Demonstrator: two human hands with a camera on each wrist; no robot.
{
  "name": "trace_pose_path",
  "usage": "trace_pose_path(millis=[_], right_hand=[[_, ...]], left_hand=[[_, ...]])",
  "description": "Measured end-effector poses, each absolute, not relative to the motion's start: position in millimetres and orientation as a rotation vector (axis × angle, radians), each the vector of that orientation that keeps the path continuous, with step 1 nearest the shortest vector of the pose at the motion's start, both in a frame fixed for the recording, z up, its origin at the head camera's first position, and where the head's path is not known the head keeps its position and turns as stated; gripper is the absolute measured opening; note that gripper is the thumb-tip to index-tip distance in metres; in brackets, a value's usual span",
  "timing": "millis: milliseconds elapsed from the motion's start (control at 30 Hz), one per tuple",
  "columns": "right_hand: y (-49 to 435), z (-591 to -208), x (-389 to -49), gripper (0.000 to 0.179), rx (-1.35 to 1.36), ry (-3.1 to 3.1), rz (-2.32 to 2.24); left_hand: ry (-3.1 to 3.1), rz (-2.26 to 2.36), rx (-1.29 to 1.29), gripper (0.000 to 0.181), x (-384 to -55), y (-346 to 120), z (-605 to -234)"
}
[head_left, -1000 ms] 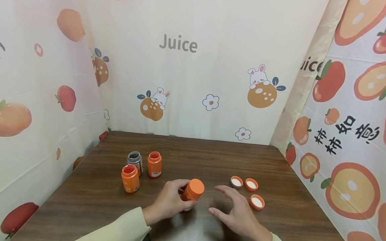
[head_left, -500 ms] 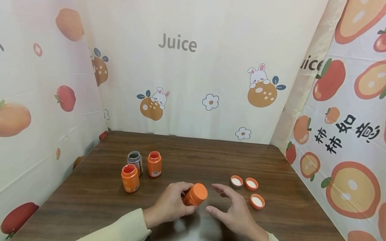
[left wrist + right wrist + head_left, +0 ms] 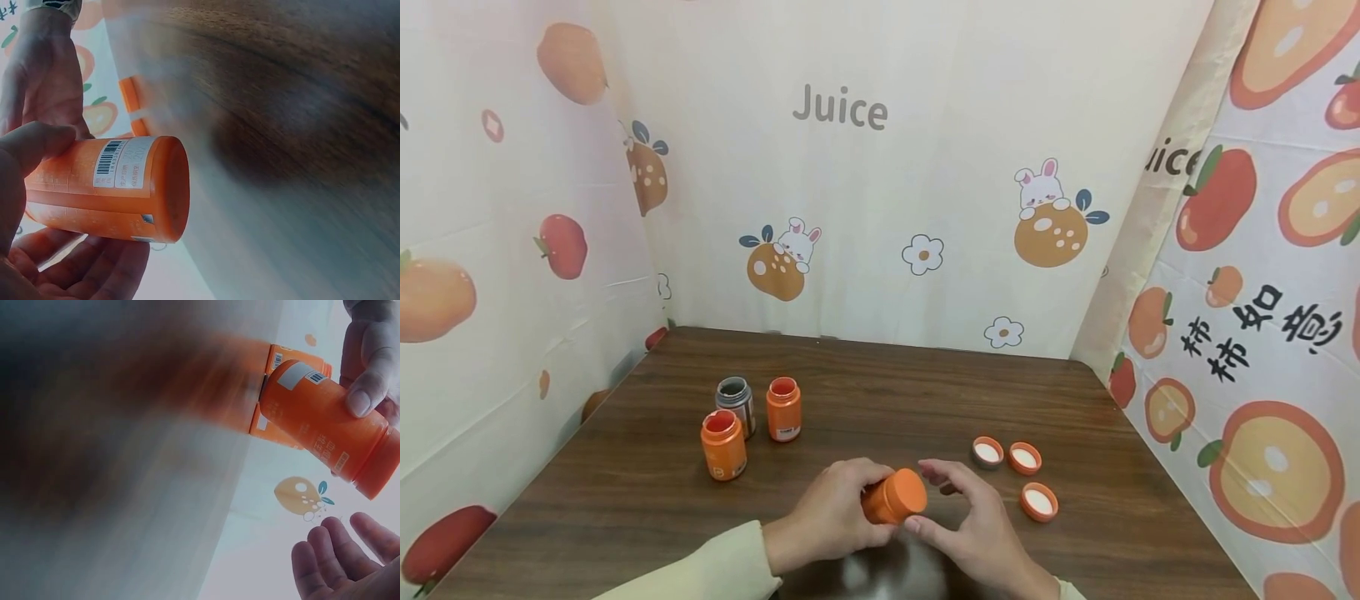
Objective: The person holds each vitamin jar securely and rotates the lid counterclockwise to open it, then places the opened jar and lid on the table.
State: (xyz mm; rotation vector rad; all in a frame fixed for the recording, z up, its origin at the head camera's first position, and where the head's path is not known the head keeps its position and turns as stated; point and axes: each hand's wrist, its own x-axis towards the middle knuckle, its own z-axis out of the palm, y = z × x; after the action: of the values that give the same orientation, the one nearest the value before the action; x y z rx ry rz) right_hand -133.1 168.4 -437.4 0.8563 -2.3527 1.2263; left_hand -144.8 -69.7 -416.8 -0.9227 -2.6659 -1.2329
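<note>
My left hand (image 3: 835,508) grips an orange plastic jar (image 3: 878,506) around its body, thumb on one side and fingers on the other. Its orange screw cap (image 3: 912,492) is on and tilts toward the right. In the left wrist view, the jar's base and a barcode label (image 3: 125,164) show, held clear of the table. My right hand (image 3: 977,525) is beside the cap, thumb and fingers spread around its right side. The right wrist view shows those fingers (image 3: 331,550) apart from the cap (image 3: 381,464), palm turned toward it.
Three uncapped jars stand at the left of the brown table (image 3: 880,392): a grey jar (image 3: 747,410), an orange jar (image 3: 785,418) and a nearer orange jar (image 3: 725,457). On the right lie a dark-sided cap (image 3: 988,452) and two orange caps (image 3: 1039,502), white insides up.
My left hand has brought the jar rightward and slightly nearer, tipping its cap further right. My right hand has come left, closer to the cap.
</note>
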Motion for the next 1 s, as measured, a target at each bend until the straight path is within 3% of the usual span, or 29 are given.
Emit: trace_pose_path(millis=[1000], right_hand=[[162.7, -440.4, -132.2, 0.043, 0.883, -2.308, 1.233]], left_hand=[[-2.74, -1.094, -0.973, 0.047, -143.8, -59.1, -419.8]])
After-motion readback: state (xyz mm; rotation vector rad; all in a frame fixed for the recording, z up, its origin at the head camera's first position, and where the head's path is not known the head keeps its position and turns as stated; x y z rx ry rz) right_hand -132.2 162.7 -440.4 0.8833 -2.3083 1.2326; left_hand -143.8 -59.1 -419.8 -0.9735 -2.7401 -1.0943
